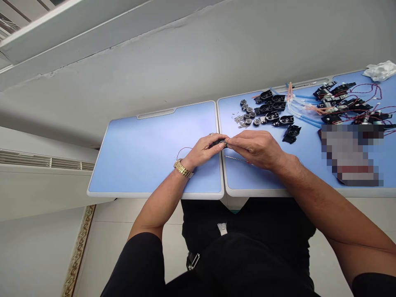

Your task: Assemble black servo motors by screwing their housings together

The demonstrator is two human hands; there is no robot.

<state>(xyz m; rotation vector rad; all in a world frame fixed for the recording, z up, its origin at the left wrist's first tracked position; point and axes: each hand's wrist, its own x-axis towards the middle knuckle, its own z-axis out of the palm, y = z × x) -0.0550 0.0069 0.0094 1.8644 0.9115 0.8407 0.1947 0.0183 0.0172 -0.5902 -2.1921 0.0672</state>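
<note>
My left hand (pixel 204 150) is closed around a small black part (pixel 222 142) with a round, shiny edge, mostly covered by the fingers. A thin dark red wire (pixel 183 148) curls out behind that hand. The fingertips of my right hand (pixel 258 147) are pinched together against the right side of the part; whatever they grip there is too small to make out. Both hands meet over the seam between two blue tabletops. Beneath my right hand lies a thin metal shaft (pixel 235 157) with a reddish end, like a screwdriver.
Several black plastic housings (pixel 272 116), round metal pieces (pixel 247 109) and a pile of small screws (pixel 239 121) lie ahead to the right. Farther right are wired black assemblies (pixel 343 101), blue and orange tubes (pixel 291 103), a blurred-out object (pixel 349 156) and crumpled white tissue (pixel 380 71).
</note>
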